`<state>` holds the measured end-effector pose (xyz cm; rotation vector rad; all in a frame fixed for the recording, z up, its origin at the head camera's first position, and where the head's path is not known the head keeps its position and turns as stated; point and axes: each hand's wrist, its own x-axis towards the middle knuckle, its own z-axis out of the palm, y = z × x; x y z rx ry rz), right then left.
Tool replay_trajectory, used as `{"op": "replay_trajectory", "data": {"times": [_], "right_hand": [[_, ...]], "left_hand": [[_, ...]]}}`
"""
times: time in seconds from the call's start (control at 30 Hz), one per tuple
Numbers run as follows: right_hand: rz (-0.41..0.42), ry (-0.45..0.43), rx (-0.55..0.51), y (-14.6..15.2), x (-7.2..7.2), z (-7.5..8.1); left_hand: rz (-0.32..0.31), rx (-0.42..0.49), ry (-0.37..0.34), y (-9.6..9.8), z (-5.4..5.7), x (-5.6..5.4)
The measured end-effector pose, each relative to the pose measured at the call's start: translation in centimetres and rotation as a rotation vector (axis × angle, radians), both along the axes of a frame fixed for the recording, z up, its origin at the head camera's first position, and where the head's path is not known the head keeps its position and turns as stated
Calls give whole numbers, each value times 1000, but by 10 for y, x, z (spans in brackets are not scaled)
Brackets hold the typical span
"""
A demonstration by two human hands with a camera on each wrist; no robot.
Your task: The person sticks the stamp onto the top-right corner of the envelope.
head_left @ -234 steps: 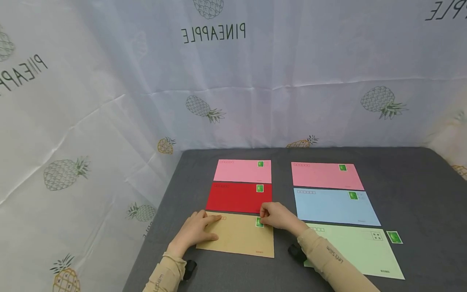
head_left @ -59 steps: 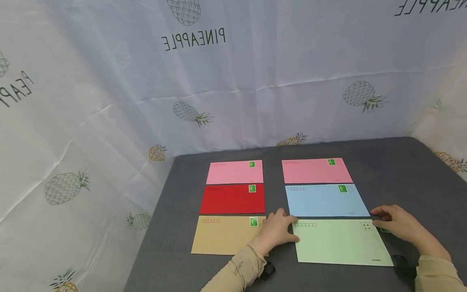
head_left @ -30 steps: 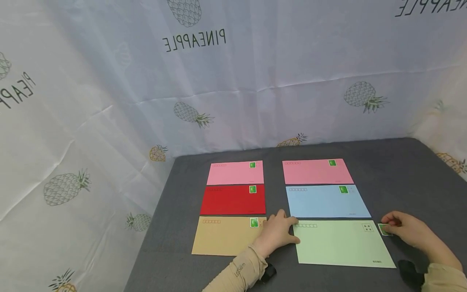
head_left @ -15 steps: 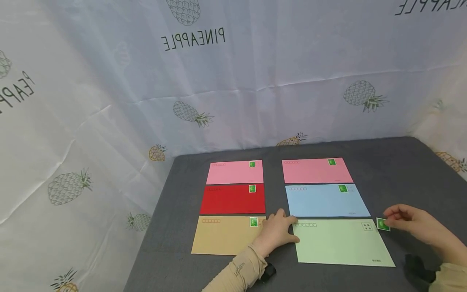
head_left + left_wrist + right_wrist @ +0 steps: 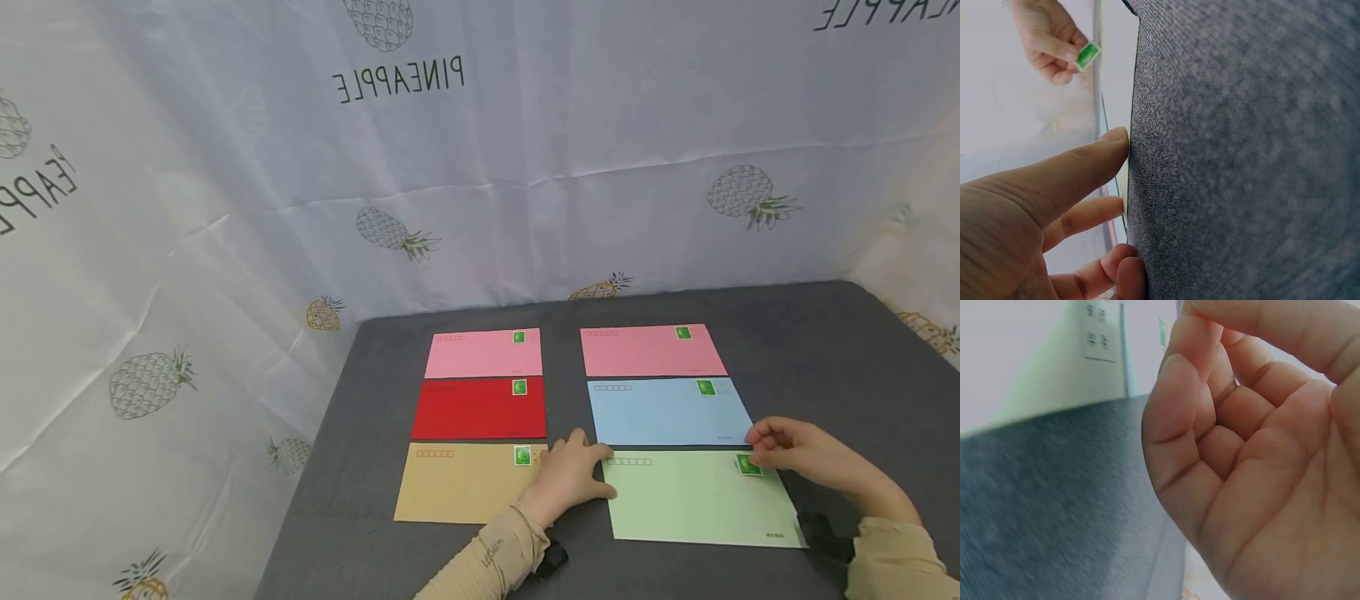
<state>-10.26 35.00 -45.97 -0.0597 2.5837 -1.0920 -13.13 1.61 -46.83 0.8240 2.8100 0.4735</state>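
Observation:
A pale green envelope (image 5: 697, 504) lies at the front right of the dark table. At its left edge my left hand (image 5: 566, 477) rests with thumb and fingertips spread along the border; the left wrist view has the thumb (image 5: 1113, 140) right at the paper's edge. My right hand (image 5: 813, 454) pinches a green postage stamp (image 5: 748, 465) between thumb and finger, over the envelope's upper right corner. The stamp (image 5: 1088, 56) appears tilted in the left wrist view. The printed stamp box (image 5: 1100, 331) shows in the right wrist view; from the head the held stamp covers it.
Behind the green envelope lie a blue envelope (image 5: 667, 417) and a pink envelope (image 5: 645, 354). The left column holds a tan envelope (image 5: 457, 492), a red envelope (image 5: 465, 412) and another pink envelope (image 5: 472, 358). Each bears a green stamp. A pineapple-print cloth (image 5: 525, 225) hangs behind.
From the tan envelope, both hands have moved right to the green one. My right hand has picked the stamp off the table and carried it left over the corner; lately the left hand stays still.

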Motion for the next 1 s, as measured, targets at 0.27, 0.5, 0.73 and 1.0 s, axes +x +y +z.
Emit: {"op": "replay_trajectory", "data": {"times": [0.27,0.5,0.73,1.0], "right_hand": [[-19,38,30,-8,-3,-13],[-48,49,70,-13,-5,-16],[-58,71,118,-14,-5,-20],[-66,79,177,-17,-5,-20]], "left_hand": [[-4,4,-5,-1,-1,-1],[4,-4,0,-1,-3,-2],[7,-5,7,0,-3,-3],[1,-5,10,0,-4,-2]]}}
